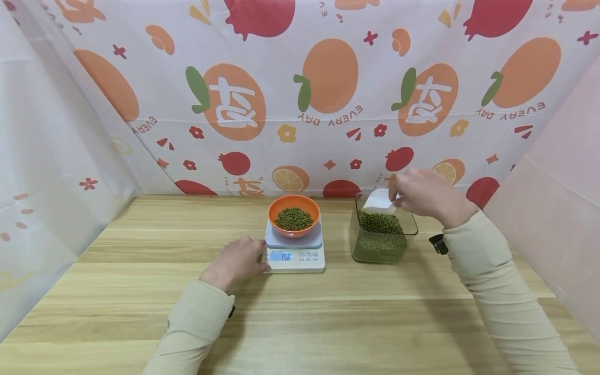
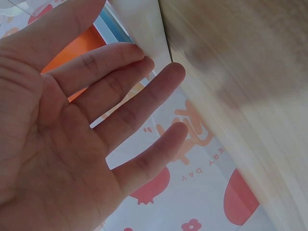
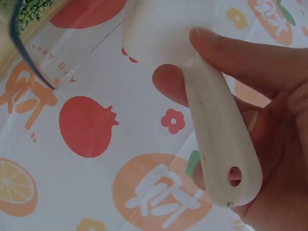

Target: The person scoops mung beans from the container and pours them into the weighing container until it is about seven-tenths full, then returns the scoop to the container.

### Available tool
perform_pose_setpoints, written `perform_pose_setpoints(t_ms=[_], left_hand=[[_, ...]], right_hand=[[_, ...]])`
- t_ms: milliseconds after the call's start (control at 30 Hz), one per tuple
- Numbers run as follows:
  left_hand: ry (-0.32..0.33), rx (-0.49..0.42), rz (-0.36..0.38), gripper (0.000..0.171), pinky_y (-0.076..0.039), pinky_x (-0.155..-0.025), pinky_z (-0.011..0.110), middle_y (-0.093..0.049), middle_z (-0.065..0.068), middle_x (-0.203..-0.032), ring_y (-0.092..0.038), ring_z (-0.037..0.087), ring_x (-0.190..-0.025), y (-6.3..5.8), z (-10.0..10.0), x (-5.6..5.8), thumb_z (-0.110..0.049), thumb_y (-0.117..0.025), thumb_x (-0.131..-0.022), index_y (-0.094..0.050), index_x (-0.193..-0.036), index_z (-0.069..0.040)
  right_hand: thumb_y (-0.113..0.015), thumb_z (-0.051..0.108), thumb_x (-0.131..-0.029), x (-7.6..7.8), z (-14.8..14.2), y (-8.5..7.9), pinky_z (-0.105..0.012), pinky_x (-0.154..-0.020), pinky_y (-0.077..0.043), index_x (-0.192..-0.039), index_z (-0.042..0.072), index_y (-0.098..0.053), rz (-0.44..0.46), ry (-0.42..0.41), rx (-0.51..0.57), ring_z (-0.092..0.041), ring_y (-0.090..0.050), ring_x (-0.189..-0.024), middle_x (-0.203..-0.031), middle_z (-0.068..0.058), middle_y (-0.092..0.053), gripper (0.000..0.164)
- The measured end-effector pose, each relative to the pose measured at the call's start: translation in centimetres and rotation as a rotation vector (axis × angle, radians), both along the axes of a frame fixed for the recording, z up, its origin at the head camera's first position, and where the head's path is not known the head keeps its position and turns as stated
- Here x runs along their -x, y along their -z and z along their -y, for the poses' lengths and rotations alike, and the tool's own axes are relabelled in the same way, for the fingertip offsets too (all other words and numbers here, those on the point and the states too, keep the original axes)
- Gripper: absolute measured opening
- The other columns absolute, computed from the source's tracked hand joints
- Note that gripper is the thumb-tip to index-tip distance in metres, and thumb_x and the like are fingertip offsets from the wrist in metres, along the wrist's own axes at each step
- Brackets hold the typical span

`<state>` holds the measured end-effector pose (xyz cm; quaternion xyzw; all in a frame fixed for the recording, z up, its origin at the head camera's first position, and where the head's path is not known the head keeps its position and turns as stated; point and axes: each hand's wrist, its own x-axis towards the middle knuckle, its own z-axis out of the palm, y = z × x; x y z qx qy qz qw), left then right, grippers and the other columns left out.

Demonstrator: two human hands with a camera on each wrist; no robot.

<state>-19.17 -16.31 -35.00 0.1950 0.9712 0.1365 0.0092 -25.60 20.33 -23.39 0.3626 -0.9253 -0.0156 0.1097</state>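
Right hand (image 1: 424, 192) raised over the clear container (image 1: 412, 233), the person grips a white scoop (image 1: 378, 200) by its neck, thumb on one side and a fingertip on the other, as the right wrist view shows from close by. A hole (image 3: 235, 176) pierces the end of the scoop's handle, which lies along the palm. From where I stand, the scoop's bowl sits within the container's mouth, right above the green beans (image 1: 380, 221); whether it touches them I cannot tell. Those beans fill much of the container, which stands near the back edge of the wooden table (image 1: 319, 323), to the right of the scale (image 1: 295, 266).

Left hand (image 1: 236, 263) is at the scale's left edge, with the thumb by the front left corner. Its fingers are long and loosely spread in the left wrist view, curled round nothing; how firmly they meet the scale, if at all, I cannot say. On the weighing plate (image 1: 270, 240), toward the table's back edge, an orange bowl (image 1: 294, 234) stands upright with a heap of beans (image 1: 294, 219) in it. A lit display (image 1: 281, 257) on the scale's front reads what looks like 75.6, with buttons (image 1: 308, 255) to its right.

Behind the table's back edge hangs a white cloth (image 1: 286, 104) printed with oranges, pomegranates and little flowers. Both sleeves (image 1: 487, 260) are beige.
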Motion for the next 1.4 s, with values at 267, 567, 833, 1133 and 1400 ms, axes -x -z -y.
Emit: perform_pose_setpoints(t_ms=[267,567,833,1133,1400], left_hand=[[-0.004,0.014,0.001,0.027,-0.04,-0.059,0.028,-0.058,-0.001,-0.075,-0.046,0.014,-0.06,0.0,0.09,0.13,-0.014,-0.086,-0.081,-0.062,-0.069,-0.01],[-0.014,0.03,0.016,0.023,-0.039,-0.057,0.029,-0.056,0.0,-0.071,-0.045,0.014,-0.06,-0.11,0.0,0.18,-0.016,-0.087,-0.08,-0.066,-0.077,-0.006],[-0.023,0.025,0.025,0.024,-0.041,-0.059,0.031,-0.054,0.0,-0.068,-0.047,0.016,-0.06,-0.08,-0.06,0.32,-0.016,-0.087,-0.08,-0.066,-0.081,-0.005],[-0.015,0.017,0.015,0.025,-0.041,-0.059,0.029,-0.056,-0.001,-0.07,-0.047,0.015,-0.06,-0.04,-0.09,0.11,-0.016,-0.087,-0.08,-0.064,-0.075,-0.008],[-0.02,0.019,0.018,0.025,-0.04,-0.059,0.03,-0.055,-0.001,-0.069,-0.047,0.015,-0.061,-0.05,-0.09,-0.07,-0.016,-0.087,-0.08,-0.064,-0.076,-0.008]], right_hand=[[-0.077,-0.005,-0.079,0.08,0.09,0.12,-0.042,-0.061,-0.053,-0.08,0.008,-0.079,0.055,0.038,-0.015,-0.023,-0.067,-0.072,-0.082,-0.004,-0.073,0.012],[-0.076,-0.006,-0.079,0.28,0.02,0.24,-0.043,-0.067,-0.056,-0.079,0.007,-0.079,0.091,0.016,-0.016,-0.023,-0.069,-0.075,-0.08,-0.003,-0.073,0.013],[-0.076,-0.005,-0.079,0.41,-0.12,0.16,-0.045,-0.071,-0.056,-0.079,0.009,-0.079,0.128,0.008,-0.02,-0.023,-0.07,-0.076,-0.079,-0.003,-0.073,0.015],[-0.076,-0.005,-0.078,0.48,-0.08,0.36,-0.047,-0.075,-0.056,-0.078,0.009,-0.079,0.151,0.018,-0.04,-0.025,-0.07,-0.079,-0.079,-0.004,-0.073,0.014],[-0.068,-0.009,-0.078,0.39,0.12,0.26,-0.049,-0.08,-0.054,-0.078,0.007,-0.078,0.204,0.048,-0.095,-0.025,-0.069,-0.082,-0.082,-0.002,-0.072,0.019]])
